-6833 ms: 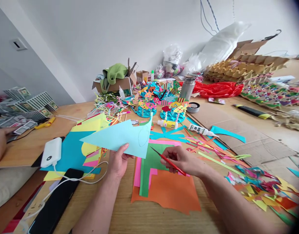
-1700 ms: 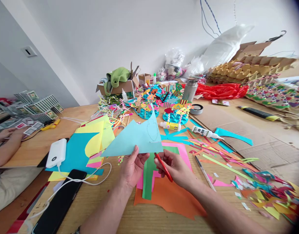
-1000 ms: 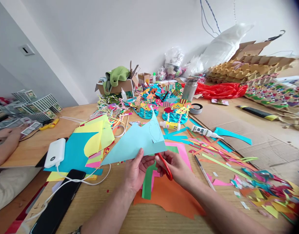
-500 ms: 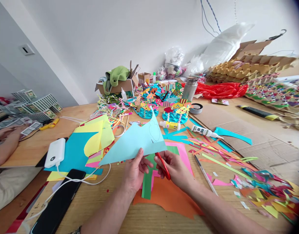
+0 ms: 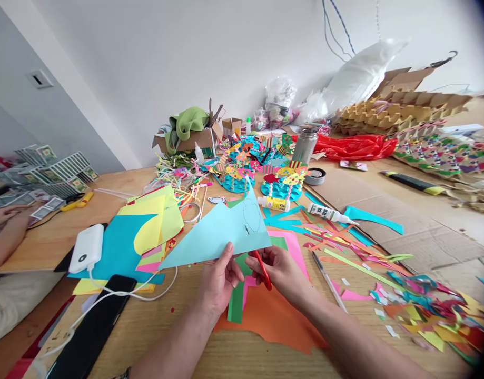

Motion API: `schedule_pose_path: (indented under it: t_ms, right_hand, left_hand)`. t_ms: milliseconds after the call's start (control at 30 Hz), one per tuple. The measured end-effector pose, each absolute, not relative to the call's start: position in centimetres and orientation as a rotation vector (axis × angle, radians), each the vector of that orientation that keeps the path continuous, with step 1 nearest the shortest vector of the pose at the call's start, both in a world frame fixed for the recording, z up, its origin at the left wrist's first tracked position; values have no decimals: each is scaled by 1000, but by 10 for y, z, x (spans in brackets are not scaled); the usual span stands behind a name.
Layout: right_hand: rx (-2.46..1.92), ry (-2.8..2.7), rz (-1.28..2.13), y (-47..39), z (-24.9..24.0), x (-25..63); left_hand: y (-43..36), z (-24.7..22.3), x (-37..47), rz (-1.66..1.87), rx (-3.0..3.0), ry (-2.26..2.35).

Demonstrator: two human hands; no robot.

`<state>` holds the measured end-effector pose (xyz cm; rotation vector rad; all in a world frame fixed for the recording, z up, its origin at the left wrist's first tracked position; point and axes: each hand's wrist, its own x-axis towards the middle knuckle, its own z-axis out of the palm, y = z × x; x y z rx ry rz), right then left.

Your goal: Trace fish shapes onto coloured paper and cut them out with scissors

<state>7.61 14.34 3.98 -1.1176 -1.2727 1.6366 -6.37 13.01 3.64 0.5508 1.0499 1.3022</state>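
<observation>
A light blue paper sheet [image 5: 214, 229] with a pencilled outline near its right corner is raised above the table. Its lower edge is pinched by my left hand [image 5: 221, 276], thumb on top. My right hand [image 5: 275, 268] grips red-handled scissors [image 5: 264, 271] at the sheet's lower right edge; the blades are hidden behind the paper. Under my hands lie orange paper [image 5: 277, 321], a green paper piece [image 5: 236, 302] and pink paper [image 5: 297, 252].
A phone [image 5: 94, 326], a white power bank [image 5: 87, 247] and a cable lie left. Paper scraps [image 5: 431, 310], a pen [image 5: 328, 279] and a glue bottle [image 5: 331, 213] are right. A co-worker's hands [image 5: 8, 221] show at far left.
The scissor handles and the fingers of my right hand have shifted slightly left. The sheet's right corner now sits a little further right and lower. The whole view has shifted slightly.
</observation>
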Motion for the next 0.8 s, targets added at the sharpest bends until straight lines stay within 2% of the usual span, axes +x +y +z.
schedule_pose_path:
  t_ms: [800]
  right_hand:
    - [-1110, -1231, 1617, 142, 38, 74]
  left_hand:
    - [129, 32, -63, 1246, 538, 1093]
